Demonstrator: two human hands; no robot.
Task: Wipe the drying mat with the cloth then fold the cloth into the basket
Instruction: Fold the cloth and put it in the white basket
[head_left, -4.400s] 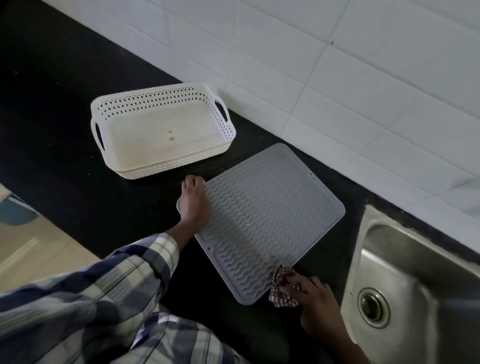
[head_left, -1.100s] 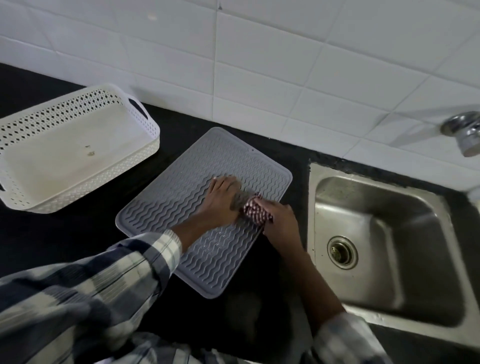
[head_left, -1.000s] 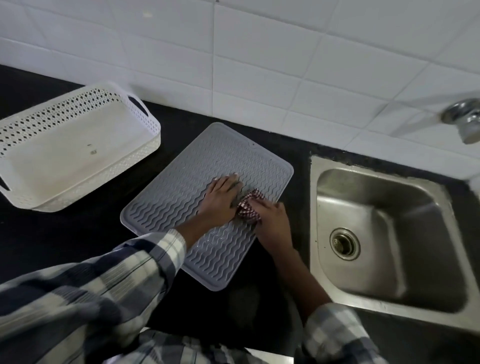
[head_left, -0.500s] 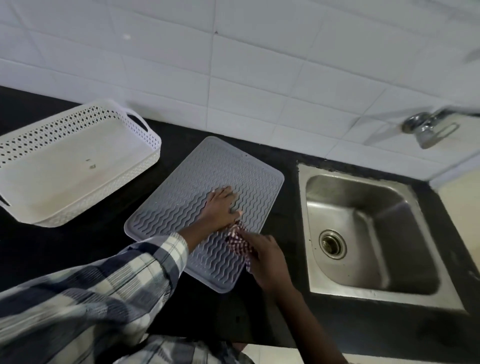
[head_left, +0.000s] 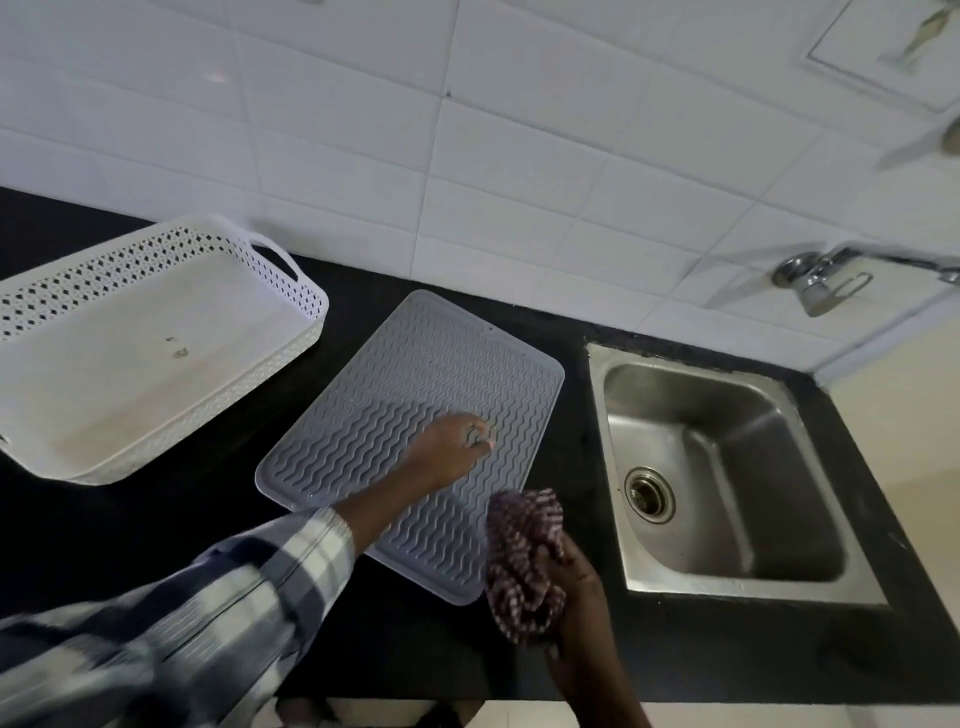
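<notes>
A grey ribbed drying mat (head_left: 415, 384) lies at an angle on the black counter, between the basket and the sink. My left hand (head_left: 449, 452) rests on the mat's middle right, fingers curled against it with nothing held. My right hand (head_left: 574, 582) grips a bunched red-and-white checked cloth (head_left: 524, 551), lifted above the mat's near right corner. The white perforated basket (head_left: 306, 296) stands at the left with nothing in it but a few small specks.
A steel sink (head_left: 727, 467) with a drain is set in the counter right of the mat. A tap (head_left: 815, 280) juts from the white tiled wall above it. The counter's front edge runs along the bottom of the view.
My right hand has drawn the cloth back off the mat's middle to its near right corner and lifted it. My left hand stays on the mat. The view has tilted up.
</notes>
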